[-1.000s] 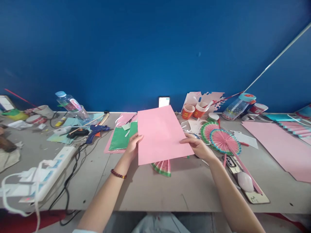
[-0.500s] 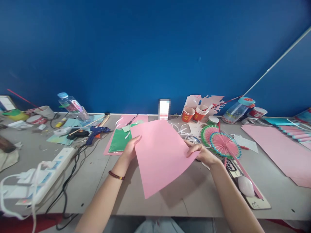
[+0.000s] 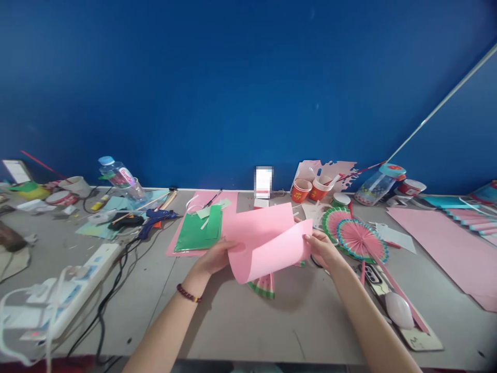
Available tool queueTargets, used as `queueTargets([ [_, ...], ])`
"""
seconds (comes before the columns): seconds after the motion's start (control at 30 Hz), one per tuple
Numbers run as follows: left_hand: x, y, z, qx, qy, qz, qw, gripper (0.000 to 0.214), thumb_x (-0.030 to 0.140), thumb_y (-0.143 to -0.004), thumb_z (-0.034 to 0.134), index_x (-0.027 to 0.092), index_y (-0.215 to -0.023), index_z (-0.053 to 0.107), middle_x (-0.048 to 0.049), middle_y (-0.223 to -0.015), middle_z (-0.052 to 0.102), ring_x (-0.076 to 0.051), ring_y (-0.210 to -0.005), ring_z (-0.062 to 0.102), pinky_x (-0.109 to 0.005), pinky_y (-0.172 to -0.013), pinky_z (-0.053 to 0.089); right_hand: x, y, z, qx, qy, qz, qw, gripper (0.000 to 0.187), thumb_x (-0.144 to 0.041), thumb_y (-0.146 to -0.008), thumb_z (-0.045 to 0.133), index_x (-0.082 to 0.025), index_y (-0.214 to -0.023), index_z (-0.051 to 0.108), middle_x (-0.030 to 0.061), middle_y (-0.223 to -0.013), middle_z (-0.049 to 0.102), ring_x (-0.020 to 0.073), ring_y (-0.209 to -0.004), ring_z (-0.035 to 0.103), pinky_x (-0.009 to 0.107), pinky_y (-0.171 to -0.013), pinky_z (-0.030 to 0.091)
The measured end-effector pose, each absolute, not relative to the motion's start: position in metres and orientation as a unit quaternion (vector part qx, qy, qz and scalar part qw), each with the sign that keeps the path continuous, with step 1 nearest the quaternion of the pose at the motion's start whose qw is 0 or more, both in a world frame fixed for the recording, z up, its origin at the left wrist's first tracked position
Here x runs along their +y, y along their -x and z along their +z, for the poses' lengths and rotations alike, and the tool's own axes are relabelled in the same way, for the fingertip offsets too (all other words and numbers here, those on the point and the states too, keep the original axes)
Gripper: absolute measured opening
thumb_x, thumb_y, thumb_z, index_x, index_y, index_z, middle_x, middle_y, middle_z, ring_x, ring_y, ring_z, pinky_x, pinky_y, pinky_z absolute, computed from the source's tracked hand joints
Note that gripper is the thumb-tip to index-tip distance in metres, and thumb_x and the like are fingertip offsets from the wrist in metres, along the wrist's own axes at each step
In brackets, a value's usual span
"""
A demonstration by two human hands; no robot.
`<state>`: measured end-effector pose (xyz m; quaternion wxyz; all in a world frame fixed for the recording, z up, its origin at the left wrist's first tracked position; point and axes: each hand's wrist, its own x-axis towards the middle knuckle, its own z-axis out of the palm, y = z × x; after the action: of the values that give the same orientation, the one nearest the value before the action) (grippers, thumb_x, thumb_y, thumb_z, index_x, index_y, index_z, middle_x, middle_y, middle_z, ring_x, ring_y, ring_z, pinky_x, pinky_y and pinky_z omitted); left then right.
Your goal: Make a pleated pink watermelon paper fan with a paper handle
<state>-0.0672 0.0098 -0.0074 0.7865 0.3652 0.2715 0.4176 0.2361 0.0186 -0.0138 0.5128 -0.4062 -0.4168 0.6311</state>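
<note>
Above the middle of the table I hold a sheet of pink paper [image 3: 264, 238], its near part curled up and over. My left hand [image 3: 217, 255] pinches its left edge, while my right hand [image 3: 323, 249] grips the lifted right corner. Below the curl a watermelon-patterned paper piece [image 3: 264, 286] shows in part; the sheet hides the rest. Just right of my right hand lie round pleated paper fans [image 3: 363, 241] in pink with green and blue rims. Left of the sheet is a green paper pack [image 3: 198, 228] on more pink paper.
On the left are a power strip [image 3: 83, 285] with cables, a blue glue gun [image 3: 159, 220] and a tilted plastic bottle [image 3: 120, 176]. Paper cups [image 3: 302, 190] stand at the back. A mouse [image 3: 399, 310] and a large pink sheet [image 3: 446, 248] lie to the right.
The pink sheet has gone from nearly flat to curled, its near edge lifted toward the right. The watermelon-patterned piece beneath now shows. The view has shifted slightly.
</note>
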Motion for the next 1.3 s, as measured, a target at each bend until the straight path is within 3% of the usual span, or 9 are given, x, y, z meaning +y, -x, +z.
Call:
queueTargets([
  [0.23,0.002,0.063,-0.024,0.180,-0.401,0.345,0.829,0.046,0.018,-0.081,0.061,0.013,-0.126,0.058,-0.0154,-0.129,0.060,-0.034,-0.124,0.050,-0.046,-0.104,0.034,0.020,-0.229,-0.019,-0.352,0.480,0.610,0.522,0.033,-0.040,-0.055,0.085,-0.017,-0.075,0.072,0.0027,-0.070,0.071,0.0135,-0.058,0.062,0.023,-0.053,0.047],
  [0.3,0.003,0.064,-0.028,0.155,-0.379,0.323,0.854,0.051,0.040,-0.087,0.055,0.012,-0.129,0.056,-0.0169,-0.132,0.057,-0.036,-0.129,0.045,-0.048,-0.107,0.030,0.020,-0.228,-0.021,-0.359,0.483,0.606,0.520,0.033,-0.040,-0.057,0.085,-0.017,-0.078,0.072,0.0021,-0.070,0.071,0.0136,-0.058,0.062,0.022,-0.054,0.047],
  [0.4,0.004,0.065,-0.023,0.136,-0.354,0.301,0.875,0.083,0.075,-0.079,0.041,0.012,-0.131,0.053,-0.0175,-0.135,0.055,-0.038,-0.133,0.039,-0.049,-0.107,0.028,0.019,-0.225,-0.020,-0.384,0.461,0.617,0.510,0.038,-0.038,-0.061,0.083,-0.020,-0.092,0.071,0.0023,-0.080,0.073,0.0159,-0.066,0.065,0.024,-0.059,0.050],
  [0.5,0.004,0.062,-0.009,0.146,-0.377,0.298,0.865,0.091,0.083,-0.072,0.039,0.014,-0.130,0.055,-0.0163,-0.137,0.053,-0.037,-0.133,0.038,-0.045,-0.105,0.031,0.015,-0.221,-0.017,-0.407,0.443,0.640,0.479,0.059,-0.037,-0.066,0.081,-0.027,-0.120,0.060,0.0015,-0.091,0.074,0.0169,-0.073,0.067,0.026,-0.063,0.052],
  [0.63,0.000,0.057,0.004,0.159,-0.427,0.308,0.835,0.076,0.072,-0.078,0.048,0.015,-0.127,0.058,-0.0168,-0.132,0.056,-0.035,-0.123,0.049,-0.042,-0.099,0.038,0.007,-0.212,-0.012,-0.447,0.438,0.659,0.416,0.076,-0.040,-0.069,0.078,-0.027,-0.137,0.046,0.0015,-0.088,0.073,0.0176,-0.072,0.067,0.028,-0.062,0.052],
  [0.77,-0.001,0.058,0.005,0.210,-0.468,0.275,0.813,0.063,0.057,-0.079,0.060,0.018,-0.127,0.057,-0.0158,-0.117,0.063,-0.027,-0.102,0.062,-0.032,-0.076,0.049,-0.001,-0.200,-0.014,-0.499,0.428,0.658,0.367,0.070,-0.039,-0.067,0.079,-0.023,-0.130,0.054,-0.0013,-0.077,0.070,0.0135,-0.064,0.064,0.024,-0.058,0.049],
  [0.87,-0.004,0.056,0.009,0.294,-0.524,0.223,0.768,0.063,0.050,-0.077,0.066,0.019,-0.130,0.055,-0.0146,-0.108,0.066,-0.023,-0.087,0.064,-0.026,-0.061,0.047,-0.007,-0.190,-0.020,-0.509,0.390,0.695,0.324,0.064,-0.038,-0.071,0.077,-0.024,-0.129,0.054,0.0021,-0.092,0.072,0.0155,-0.077,0.067,0.027,-0.069,0.051],
  [1.03,-0.013,0.038,0.018,0.446,-0.605,0.297,0.589,0.047,0.024,-0.073,0.071,0.021,-0.120,0.064,-0.0103,-0.106,0.068,-0.022,-0.100,0.061,-0.032,-0.088,0.045,-0.010,-0.177,-0.030,-0.524,0.379,0.677,0.351,0.061,-0.042,-0.072,0.075,-0.026,-0.127,0.055,0.0053,-0.099,0.071,0.0193,-0.087,0.067,0.033,-0.077,0.052],
  [1.3,-0.002,0.025,0.024,0.466,-0.622,0.344,0.527,0.030,0.023,-0.072,0.071,0.020,-0.101,0.073,-0.0085,-0.091,0.073,-0.022,-0.082,0.065,-0.032,-0.075,0.050,-0.005,-0.179,-0.038,-0.531,0.445,0.567,0.446,0.052,-0.050,-0.073,0.071,-0.024,-0.118,0.064,0.0064,-0.098,0.070,0.0220,-0.092,0.065,0.035,-0.082,0.052],
])
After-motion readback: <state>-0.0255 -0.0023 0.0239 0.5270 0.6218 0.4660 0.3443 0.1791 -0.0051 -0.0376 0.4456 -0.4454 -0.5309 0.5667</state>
